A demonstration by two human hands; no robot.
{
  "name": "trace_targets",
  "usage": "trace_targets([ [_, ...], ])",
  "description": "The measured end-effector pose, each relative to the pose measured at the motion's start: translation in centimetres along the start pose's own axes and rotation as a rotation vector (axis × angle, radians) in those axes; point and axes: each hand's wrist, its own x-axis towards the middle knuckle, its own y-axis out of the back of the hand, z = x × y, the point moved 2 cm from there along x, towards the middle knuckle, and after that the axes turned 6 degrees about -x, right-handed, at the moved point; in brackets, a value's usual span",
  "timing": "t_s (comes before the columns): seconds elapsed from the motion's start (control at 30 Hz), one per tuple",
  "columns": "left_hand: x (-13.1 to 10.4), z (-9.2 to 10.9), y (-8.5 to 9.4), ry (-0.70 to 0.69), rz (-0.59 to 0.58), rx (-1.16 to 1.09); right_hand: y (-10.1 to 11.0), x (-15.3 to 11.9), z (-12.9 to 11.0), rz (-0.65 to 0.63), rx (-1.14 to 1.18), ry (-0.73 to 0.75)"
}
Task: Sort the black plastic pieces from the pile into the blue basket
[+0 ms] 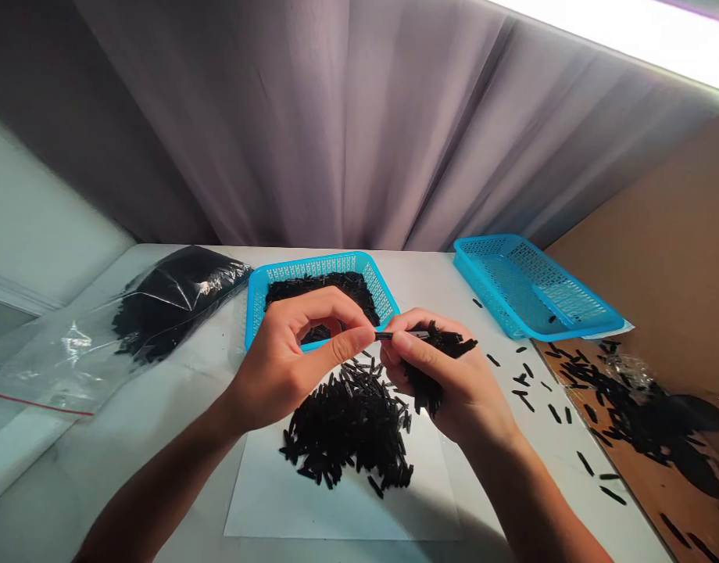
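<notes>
Between my two hands a thin black strip (384,336) is held level. My left hand (304,356) pinches its left end between thumb and forefinger. The thumb and fingers of my right hand (462,383) grip its other end. That same hand also clasps a bunch of black strips (425,383), which stick out around its fingers. Below both hands lies a loose heap of similar short strips (348,426) on a white sheet (336,520). The exact kind of strip is too small to make out. Behind my left hand stands a blue basket (255,313) filled with black strips, partly hidden by it.
A clear zip bag (177,297) of black material lies at the left. Another blue basket (491,301) sits at the back right, with a few strips inside. Scattered strips (524,399) and a brown board (634,485) with more black pieces are at the right. A grey curtain (336,125) hangs behind.
</notes>
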Motion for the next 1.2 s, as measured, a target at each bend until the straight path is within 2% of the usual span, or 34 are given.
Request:
trace_targets([
  [0.2, -0.1, 0.1, -0.1, 0.032, 0.001, -0.020, -0.2, 0.1, -0.1, -0.026, 0.064, -0.015],
  [0.3, 0.3, -0.6, 0.2, 0.069, -0.017, -0.026, -0.1, 0.3, 0.2, -0.005, 0.049, -0.004],
  [0.37, 0.9, -1.6, 1.1, 0.068, 0.092, 0.103, 0.1, 0.6, 0.5, 0.035, 0.030, -0.001],
  [0.47, 1.7, -2.7, 3.0, -0.049, 0.368, 0.528, 0.4, 1.2, 1.0, 0.056, 0.063, -0.050],
  [0.5, 1.9, -2.9, 3.3, -0.084, 0.373, 0.620, 0.4, 1.4, 1.2, 0.042, 0.079, -0.082],
  [0.53, 2.0, -3.0, 3.4, -0.110, 0.317, 0.626, 0.4, 1.5, 1.5, 0.020, 0.090, -0.114],
  [0.67, 1.4, -2.1, 1.8, -0.277, -0.139, 0.479, 0.3, 1.7, 2.1, -0.119, 0.064, -0.188],
  [0.7, 1.1, -1.7, 1.3, -0.342, -0.183, 0.495, 0.3, 1.7, 2.2, -0.155, 0.055, -0.185],
  [0.8, 0.7, -1.4, 0.4, -0.506, -0.168, 0.561, 0.3, 1.5, 2.2, -0.232, 0.026, -0.177],
  [0.93, 0.9, -1.9, 0.5, -0.534, -0.147, 0.566, 0.3, 1.5, 2.0, -0.244, 0.037, -0.223],
  [1.1, 1.2, -1.7, 0.9, -0.522, -0.023, 0.544, 0.4, 1.9, 2.2, -0.150, 0.116, -0.276],
  [1.2, 1.2, -1.5, 0.8, -0.572, 0.003, 0.604, 0.6, 2.1, 2.2, -0.037, 0.085, -0.222],
])
